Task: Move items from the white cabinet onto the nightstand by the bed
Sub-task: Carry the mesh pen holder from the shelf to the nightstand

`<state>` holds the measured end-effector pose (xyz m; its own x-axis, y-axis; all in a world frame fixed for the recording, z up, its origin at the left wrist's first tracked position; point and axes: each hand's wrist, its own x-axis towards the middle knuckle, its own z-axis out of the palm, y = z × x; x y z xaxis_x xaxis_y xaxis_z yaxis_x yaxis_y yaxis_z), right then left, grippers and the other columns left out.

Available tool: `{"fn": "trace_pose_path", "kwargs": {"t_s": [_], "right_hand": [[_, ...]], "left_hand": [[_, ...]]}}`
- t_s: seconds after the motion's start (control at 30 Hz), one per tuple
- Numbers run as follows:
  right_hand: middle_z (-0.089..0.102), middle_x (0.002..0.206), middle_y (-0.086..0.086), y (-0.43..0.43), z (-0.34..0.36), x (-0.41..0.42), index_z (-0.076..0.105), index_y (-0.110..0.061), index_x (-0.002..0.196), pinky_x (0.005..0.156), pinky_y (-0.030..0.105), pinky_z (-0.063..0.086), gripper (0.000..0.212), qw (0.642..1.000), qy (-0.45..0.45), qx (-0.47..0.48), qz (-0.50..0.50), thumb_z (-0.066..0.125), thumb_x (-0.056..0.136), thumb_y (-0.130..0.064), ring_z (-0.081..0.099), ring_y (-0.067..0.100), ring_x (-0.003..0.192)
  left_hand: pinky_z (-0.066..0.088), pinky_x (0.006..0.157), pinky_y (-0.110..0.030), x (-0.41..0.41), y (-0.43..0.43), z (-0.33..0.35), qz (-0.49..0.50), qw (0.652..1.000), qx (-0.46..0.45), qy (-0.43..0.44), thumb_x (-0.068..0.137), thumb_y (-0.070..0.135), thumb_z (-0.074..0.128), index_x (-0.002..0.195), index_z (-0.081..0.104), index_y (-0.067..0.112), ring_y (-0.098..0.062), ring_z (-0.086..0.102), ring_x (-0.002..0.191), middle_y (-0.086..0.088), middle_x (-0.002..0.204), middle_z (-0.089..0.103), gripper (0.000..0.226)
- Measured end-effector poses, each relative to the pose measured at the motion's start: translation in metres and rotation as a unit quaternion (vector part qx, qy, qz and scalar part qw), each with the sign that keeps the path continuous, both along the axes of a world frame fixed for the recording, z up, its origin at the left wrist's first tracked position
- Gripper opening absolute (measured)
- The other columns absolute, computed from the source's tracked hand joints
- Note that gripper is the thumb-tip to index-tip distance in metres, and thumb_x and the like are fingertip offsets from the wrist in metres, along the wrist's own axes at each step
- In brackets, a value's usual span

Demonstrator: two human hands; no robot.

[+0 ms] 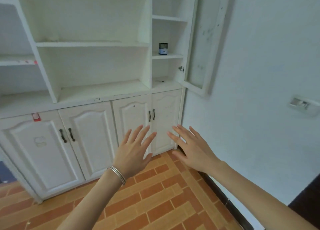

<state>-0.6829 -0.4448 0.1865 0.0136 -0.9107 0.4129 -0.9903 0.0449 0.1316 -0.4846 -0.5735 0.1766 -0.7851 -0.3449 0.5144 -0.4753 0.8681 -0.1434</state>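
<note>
White cabinet [97, 94]: open shelves above, shut doors below | glass door [197, 56]: swung open at right, against the wall | left hand [133, 153], right hand [194, 152]: fingers spread straight, holding nothing, low before the lower doors | small jar [163, 48]: upright on narrow right shelf [171, 56], well above both hands, open space in front.

Both bare arms reach forward, backs of the hands up. The left hand [133, 153] has its fingers straight and spread, holding nothing, with thin metal bangles [117, 175] round the wrist. The right hand [194, 150] lies just beside it, apart from it, fingers likewise straight and splayed, empty, the forearm running back to the lower right
</note>
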Motion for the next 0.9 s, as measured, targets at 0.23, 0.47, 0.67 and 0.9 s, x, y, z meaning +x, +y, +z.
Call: {"fn": "trace_pose_path", "kwargs": {"t_s": [0.23, 0.47, 0.67, 0.9], "right_hand": [[0.044, 0.142, 0.007, -0.089, 0.053, -0.077, 0.037, -0.018, 0.141, 0.108, 0.047, 0.029, 0.058, 0.998, 0.044, -0.042, -0.034, 0.031, 0.091, -0.047, 0.037, 0.024, 0.133], [0.046, 0.141, 0.008, -0.153, 0.041, -0.134, 0.036, -0.019, 0.141, 0.104, 0.047, 0.030, 0.059, 0.998, 0.027, -0.047, -0.045, 0.030, 0.089, -0.048, 0.042, 0.025, 0.130], [0.045, 0.141, 0.007, -0.207, 0.026, -0.208, 0.034, -0.021, 0.142, 0.103, 0.044, 0.029, 0.062, 0.998, 0.019, -0.027, -0.050, 0.029, 0.088, -0.052, 0.043, 0.023, 0.129], [0.047, 0.140, 0.007, -0.280, 0.067, -0.328, 0.037, -0.019, 0.141, 0.106, 0.043, 0.023, 0.061, 0.998, 0.032, -0.048, -0.033, 0.031, 0.088, -0.050, 0.045, 0.022, 0.128]], "left_hand": [[0.031, 0.105, -0.052, -0.081, -0.107, 0.043, -0.020, 0.998, -0.023, 0.054, 0.077, 0.039, 0.069, 0.138, 0.045, 0.019, -0.032, 0.043, 0.130, -0.011, 0.140, 0.047, 0.069], [0.035, 0.103, -0.053, -0.129, -0.176, 0.030, -0.011, 0.999, -0.026, 0.045, 0.079, 0.041, 0.063, 0.139, 0.039, 0.020, -0.033, 0.044, 0.128, -0.012, 0.140, 0.047, 0.068], [0.039, 0.098, -0.052, -0.192, -0.224, 0.018, 0.000, 0.999, -0.029, 0.028, 0.066, 0.038, 0.078, 0.134, 0.041, 0.019, -0.034, 0.049, 0.124, -0.014, 0.136, 0.051, 0.080], [0.035, 0.101, -0.049, -0.302, -0.286, 0.059, 0.020, 0.997, -0.053, 0.045, 0.066, 0.029, 0.079, 0.132, 0.052, 0.016, -0.033, 0.048, 0.125, -0.012, 0.135, 0.052, 0.072]]}}
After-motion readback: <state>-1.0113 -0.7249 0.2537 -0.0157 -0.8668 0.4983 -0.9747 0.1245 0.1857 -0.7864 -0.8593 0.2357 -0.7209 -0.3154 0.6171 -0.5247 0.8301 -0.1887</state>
